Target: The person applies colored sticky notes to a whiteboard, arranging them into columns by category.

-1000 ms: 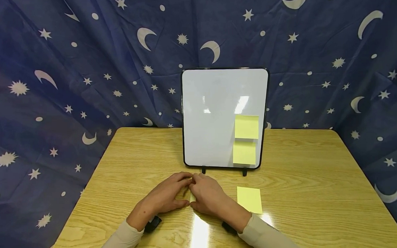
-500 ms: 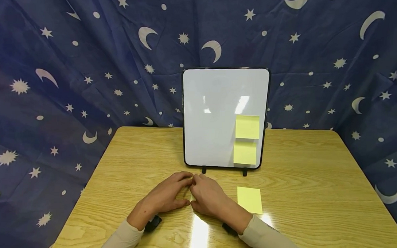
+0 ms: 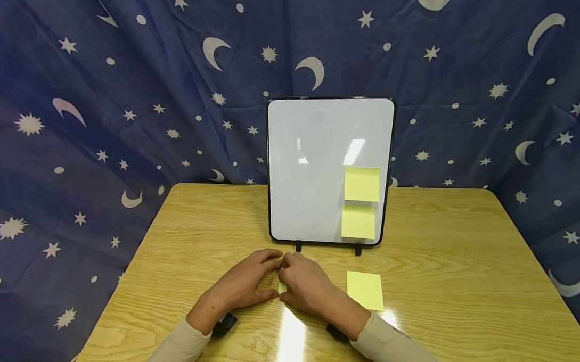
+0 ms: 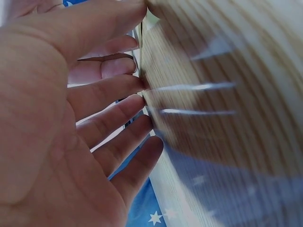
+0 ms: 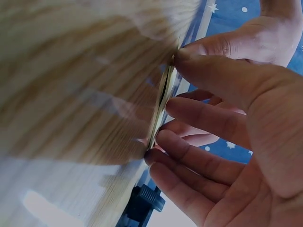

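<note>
On the table before the whiteboard, a small yellow sticky note (image 3: 282,288) lies mostly hidden beneath my right hand (image 3: 305,284). In the right wrist view the note (image 5: 163,94) shows edge-on as a thin strip with a dark gap along it. My right hand touches it with thumb and fingertips, its fingers gently bent. From the left, my left hand (image 3: 245,280) meets it, thumb and fingertips at the note's left side. In the left wrist view the fingers (image 4: 118,113) of that hand are fairly straight and spread, tips at the table surface.
A whiteboard (image 3: 308,203) in a black frame stands behind the hands on small black feet (image 3: 358,250). Two yellow sticky notes, an upper note (image 3: 362,184) and a lower note (image 3: 358,221), are stuck at its lower right. Another yellow note (image 3: 365,290) lies on the wooden table (image 3: 459,283).
Both hands stay at the same spot around the note, with only slight finger movement. The notes on the board and the one at the right have not moved.
</note>
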Demonstrator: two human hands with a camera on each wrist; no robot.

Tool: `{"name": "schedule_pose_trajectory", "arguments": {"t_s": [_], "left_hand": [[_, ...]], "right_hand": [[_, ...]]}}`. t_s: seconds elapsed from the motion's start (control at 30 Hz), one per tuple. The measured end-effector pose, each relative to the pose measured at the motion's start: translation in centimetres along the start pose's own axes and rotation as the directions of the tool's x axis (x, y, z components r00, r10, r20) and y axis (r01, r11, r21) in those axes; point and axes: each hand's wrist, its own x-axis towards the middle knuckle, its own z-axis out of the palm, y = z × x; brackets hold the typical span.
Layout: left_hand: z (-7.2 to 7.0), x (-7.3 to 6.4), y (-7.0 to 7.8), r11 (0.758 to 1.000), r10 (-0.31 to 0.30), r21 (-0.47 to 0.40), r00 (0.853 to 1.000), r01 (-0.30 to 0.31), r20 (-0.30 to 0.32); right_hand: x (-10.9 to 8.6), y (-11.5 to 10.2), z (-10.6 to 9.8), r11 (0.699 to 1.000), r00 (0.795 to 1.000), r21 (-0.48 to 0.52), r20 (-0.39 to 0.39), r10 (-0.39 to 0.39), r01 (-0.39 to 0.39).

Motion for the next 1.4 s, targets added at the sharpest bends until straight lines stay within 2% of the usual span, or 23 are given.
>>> {"name": "schedule_pose_trajectory", "arguments": {"t_s": [0.33,0.6,0.93,1.4], "left_hand": [[0.08,-0.03,0.00,1.000,-0.009,-0.005,1.000,0.009,-0.002],[0.10,-0.07,0.07,1.000,-0.009,0.002,1.000,0.009,0.002],[-0.01,0.00,0.22,0.999,0.011,0.030,1.000,-0.010,-0.025],[-0.07,-0.03,0.19,1.000,0.012,0.021,1.000,-0.012,-0.019]], "right_hand": [[-0.03,0.06,0.27,1.000,0.999,-0.028,-0.029,-0.015,0.014],[-0.19,0.12,0.14,1.000,1.000,-0.001,-0.018,-0.021,0.021],[-0.27,0.19,0.09,1.000,0.999,0.015,-0.036,-0.014,0.014],[-0.28,0.50,-0.17,0.999,1.000,0.049,-0.009,-0.023,0.023]]}}
